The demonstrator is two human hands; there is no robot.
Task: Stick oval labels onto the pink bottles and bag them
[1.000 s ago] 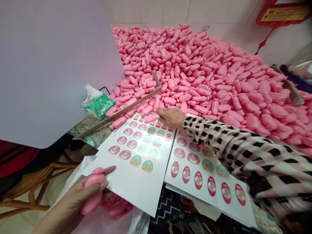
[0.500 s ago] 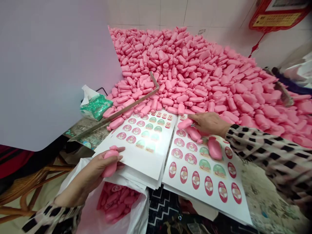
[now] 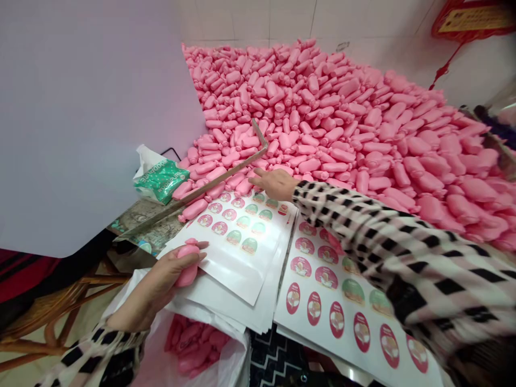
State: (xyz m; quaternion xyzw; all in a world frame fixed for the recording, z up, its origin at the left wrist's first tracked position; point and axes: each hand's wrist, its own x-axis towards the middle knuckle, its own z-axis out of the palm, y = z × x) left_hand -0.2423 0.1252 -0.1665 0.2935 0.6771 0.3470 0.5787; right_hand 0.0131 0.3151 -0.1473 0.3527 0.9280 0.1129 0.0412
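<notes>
A pink bottle point(image 3: 187, 267) is held in my left hand point(image 3: 169, 271), thumb across it, just off the near-left corner of the left sticker sheets point(image 3: 229, 274). My right hand point(image 3: 274, 184) reaches over the top of those sheets, at the near edge of a large heap of pink bottles point(image 3: 322, 102). Its fingers are apart, and I see nothing gripped in them. My right sleeve crosses the right sticker sheets point(image 3: 290, 317), which bear oval and arched labels, and it partly hides a pink bottle point(image 3: 334, 243) lying there.
A bent strip point(image 3: 209, 185) runs along the heap's left front. Beside it lies a green and white packet point(image 3: 159, 177). Below the left sheets hangs a white bag point(image 3: 236, 349) with pink bottles inside. A pale panel point(image 3: 88, 118) stands at left, above a wicker chair point(image 3: 52, 306).
My right hand has moved left from the right sheets to the heap's edge above the left sheets. The left hand still grips its bottle. The view has shifted slightly.
</notes>
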